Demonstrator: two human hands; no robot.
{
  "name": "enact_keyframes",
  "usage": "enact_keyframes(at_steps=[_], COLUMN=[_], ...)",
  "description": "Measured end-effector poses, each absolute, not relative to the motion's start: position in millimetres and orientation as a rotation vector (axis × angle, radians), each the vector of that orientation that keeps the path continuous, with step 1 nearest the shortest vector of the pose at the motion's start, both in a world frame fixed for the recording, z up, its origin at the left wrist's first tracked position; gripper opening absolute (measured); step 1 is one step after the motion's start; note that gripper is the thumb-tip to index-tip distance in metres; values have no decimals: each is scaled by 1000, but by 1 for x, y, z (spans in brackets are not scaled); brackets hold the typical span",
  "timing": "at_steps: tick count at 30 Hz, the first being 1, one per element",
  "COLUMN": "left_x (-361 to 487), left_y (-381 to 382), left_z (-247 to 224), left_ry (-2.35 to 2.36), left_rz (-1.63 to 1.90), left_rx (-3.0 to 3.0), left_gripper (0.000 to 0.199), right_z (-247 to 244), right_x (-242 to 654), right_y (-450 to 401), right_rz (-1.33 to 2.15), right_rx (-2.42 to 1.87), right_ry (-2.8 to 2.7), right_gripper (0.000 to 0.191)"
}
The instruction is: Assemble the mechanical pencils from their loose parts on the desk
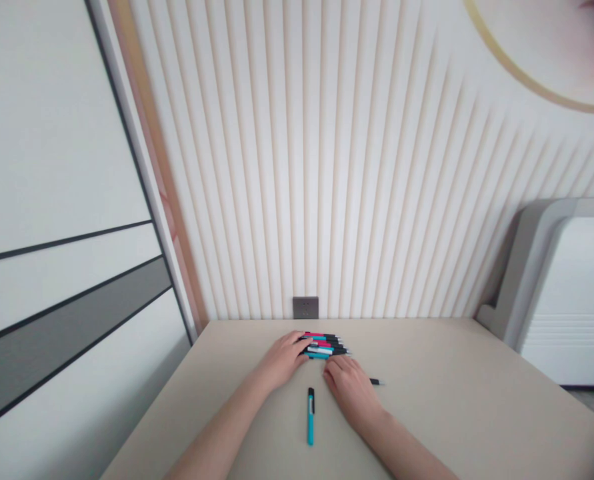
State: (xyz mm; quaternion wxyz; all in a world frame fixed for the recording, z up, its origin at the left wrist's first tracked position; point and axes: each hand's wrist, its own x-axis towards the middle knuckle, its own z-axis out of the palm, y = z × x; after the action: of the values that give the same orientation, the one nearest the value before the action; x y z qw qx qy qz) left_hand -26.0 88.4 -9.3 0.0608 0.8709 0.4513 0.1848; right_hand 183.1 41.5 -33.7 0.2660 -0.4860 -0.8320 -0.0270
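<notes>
Several pens (321,351) in pink, blue, white and black lie side by side in a row, their metal tips toward the right. My left hand (284,357) is around the row's left end, with the thumb at the near side and the fingers over the pen ends. Just in front of the row, my right hand (351,385) rests low with its fingers bent and together, touching the nearest pens. What its fingertips hold, if anything, is hidden. From under this hand a black pen tip (377,382) sticks out to the right. A blue marker with a black cap (311,417) lies apart, between my forearms.
The beige table (457,387) reaches back to a ribbed white wall (277,167). A dark socket (305,307) sits in the wall just above the table's back edge. A white cabinet (67,287) stands on the left, and a grey-white headboard (571,293) on the right.
</notes>
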Motion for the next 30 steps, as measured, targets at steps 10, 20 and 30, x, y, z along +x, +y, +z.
enact_keyframes(at_steps=[10,20,30], left_x=[-17,17,-25], left_y=[40,-13,-2], left_z=[19,21,9], left_ry=[1617,1848,1582], left_rz=[701,233,700], left_rx=[2588,2355,2126], left_gripper=[23,18,17], right_z=[-24,-30,-25], right_x=[182,188,190], right_y=[34,36,32], right_rz=[-32,-69,177], right_rx=[-1273,-1169,-1155], right_ry=[-2220,-2221,-2180], right_gripper=[12,20,17])
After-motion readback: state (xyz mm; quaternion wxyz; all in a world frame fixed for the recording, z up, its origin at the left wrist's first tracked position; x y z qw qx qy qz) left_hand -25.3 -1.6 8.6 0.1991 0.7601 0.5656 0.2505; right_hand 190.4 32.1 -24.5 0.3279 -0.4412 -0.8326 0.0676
